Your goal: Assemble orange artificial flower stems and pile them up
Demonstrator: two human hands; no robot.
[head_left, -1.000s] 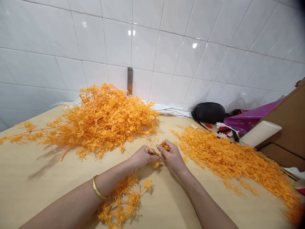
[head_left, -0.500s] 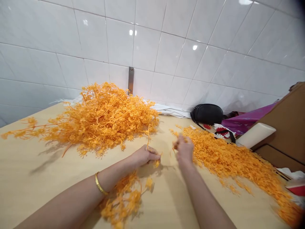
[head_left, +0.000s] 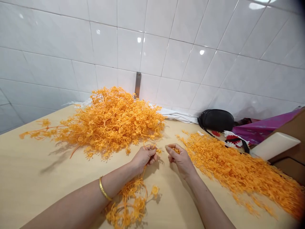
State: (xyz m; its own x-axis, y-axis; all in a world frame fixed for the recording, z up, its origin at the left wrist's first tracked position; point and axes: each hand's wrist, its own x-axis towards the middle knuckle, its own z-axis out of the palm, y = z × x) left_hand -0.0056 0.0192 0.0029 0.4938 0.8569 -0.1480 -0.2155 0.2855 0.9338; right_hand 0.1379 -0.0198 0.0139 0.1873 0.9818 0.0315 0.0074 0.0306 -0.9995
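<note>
My left hand (head_left: pixel 145 156), with a gold bangle (head_left: pixel 104 188) on its wrist, is closed on the stem of an orange artificial flower sprig (head_left: pixel 133 208). Part of that sprig hangs down under my left forearm onto the table, and a small orange tip shows beyond the thumb. Close by on the right, my right hand (head_left: pixel 181 160) is closed with small orange flower pieces (head_left: pixel 175 150) in its curled fingers. A narrow gap separates the two hands. Behind my left hand rises a large heap of orange sprigs (head_left: pixel 119 121).
A long pile of loose orange pieces (head_left: pixel 228 165) spreads along the right side of the pale table (head_left: pixel 71 184). Behind it are a black bag (head_left: pixel 216 120), a white roll (head_left: pixel 276 145), a purple sheet (head_left: pixel 267 124) and red-and-white flowers (head_left: pixel 232 140). A tiled wall (head_left: pixel 162 51) closes off the back.
My right hand has come from the loose pile's edge toward my left hand, turning its curled fingers into view. The left hand still grips the sprig. The whole view has shifted slightly.
</note>
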